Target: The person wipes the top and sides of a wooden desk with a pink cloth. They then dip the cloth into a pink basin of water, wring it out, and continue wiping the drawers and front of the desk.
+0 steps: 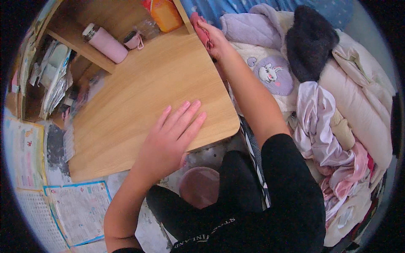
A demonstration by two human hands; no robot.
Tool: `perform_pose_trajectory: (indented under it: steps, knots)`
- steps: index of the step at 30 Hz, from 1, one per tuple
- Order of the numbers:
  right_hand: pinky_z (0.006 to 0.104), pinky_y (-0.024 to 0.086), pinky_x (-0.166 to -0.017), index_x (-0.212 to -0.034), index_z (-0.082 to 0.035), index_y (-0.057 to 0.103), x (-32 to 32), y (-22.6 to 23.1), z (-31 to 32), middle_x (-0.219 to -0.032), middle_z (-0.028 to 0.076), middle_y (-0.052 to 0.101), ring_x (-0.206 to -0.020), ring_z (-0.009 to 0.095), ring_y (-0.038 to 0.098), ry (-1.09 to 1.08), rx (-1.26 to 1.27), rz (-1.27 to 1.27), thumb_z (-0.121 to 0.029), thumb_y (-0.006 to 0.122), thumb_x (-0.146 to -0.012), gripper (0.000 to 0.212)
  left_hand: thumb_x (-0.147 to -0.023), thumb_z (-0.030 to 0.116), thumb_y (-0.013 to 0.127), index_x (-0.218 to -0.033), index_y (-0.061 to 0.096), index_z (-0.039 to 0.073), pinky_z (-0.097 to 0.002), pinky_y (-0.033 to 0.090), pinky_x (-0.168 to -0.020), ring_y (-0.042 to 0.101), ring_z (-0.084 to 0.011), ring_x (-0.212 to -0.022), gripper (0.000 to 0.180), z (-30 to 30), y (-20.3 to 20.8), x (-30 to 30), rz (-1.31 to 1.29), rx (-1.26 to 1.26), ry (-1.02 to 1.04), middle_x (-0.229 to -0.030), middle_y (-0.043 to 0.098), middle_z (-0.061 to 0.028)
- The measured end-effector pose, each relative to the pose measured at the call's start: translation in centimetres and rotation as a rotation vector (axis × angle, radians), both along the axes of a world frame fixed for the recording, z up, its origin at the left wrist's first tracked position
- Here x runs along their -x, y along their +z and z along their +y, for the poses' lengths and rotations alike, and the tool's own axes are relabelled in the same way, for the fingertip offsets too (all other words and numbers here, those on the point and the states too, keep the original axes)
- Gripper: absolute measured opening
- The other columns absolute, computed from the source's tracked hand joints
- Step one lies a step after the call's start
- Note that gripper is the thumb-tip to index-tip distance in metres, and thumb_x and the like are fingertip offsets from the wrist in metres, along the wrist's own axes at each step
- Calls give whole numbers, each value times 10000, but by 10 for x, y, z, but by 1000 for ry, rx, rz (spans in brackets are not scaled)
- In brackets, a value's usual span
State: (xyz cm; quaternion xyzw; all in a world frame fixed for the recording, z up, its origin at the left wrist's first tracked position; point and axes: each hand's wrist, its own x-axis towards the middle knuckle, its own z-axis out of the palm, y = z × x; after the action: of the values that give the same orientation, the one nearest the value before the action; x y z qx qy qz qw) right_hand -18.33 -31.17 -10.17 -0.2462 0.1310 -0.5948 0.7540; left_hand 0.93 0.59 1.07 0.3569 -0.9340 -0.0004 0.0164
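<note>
Red cloth (200,28), tan wood-grained desk (164,80), pink bottle (109,45) (its cap (89,30) white), cream blanket (261,51) with lilac rabbit patch (276,82)

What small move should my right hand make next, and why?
Probably slide the red cloth nearer you along the right edge of the desk: your right hand holds it by that edge's far end, while your left hand rests on top.

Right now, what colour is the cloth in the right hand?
The cloth in the right hand is muted red, best seen in the head view.
</note>
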Motion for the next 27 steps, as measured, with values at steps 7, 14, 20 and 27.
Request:
perform_pose_trajectory:
  steps: [7, 14, 20, 27]
  knots:
    - [452, 610, -894, -1276, -36, 660, 17, -11, -117, -1133, 167, 766, -1017, 300, 747, 91, 29, 72, -312, 676, -999, 391, -720, 12, 664, -1536, 491, 64, -543, 315, -1258, 438, -373, -1503, 837, -7, 1, 12, 23, 20, -23, -1650, 427, -177]
    - [384, 537, -712, -1164, -58, 670, -7, 11, -27, -897, 64, 694, -772, 190, 654, -222, 201, 495, -235, 607, -995, 253, -731, 29, 660, -1540, 494, 81, -553, 302, -1261, 429, -371, -1514, 827, 2, 0, 2, -2, -37, 46, -1652, 428, -173]
    - [327, 576, -780, -1264, -40, 667, 26, 32, -107, -1058, 101, 758, -879, 178, 719, -135, 282, 698, -273, 634, -1044, 322, -740, 23, 655, -1538, 499, 85, -563, 297, -1259, 434, -367, -1512, 815, -7, -2, 10, 50, -24, 4, -1652, 432, -166]
    - [305, 571, -706, -1092, 11, 730, 13, 6, -120, -952, 85, 766, -801, 142, 716, -171, 357, 650, -283, 724, -1006, 307, -754, 30, 646, -1524, 511, 86, -552, 300, -1263, 435, -344, -1513, 785, -5, -1, 6, 12, -7, 21, -1641, 448, -154]
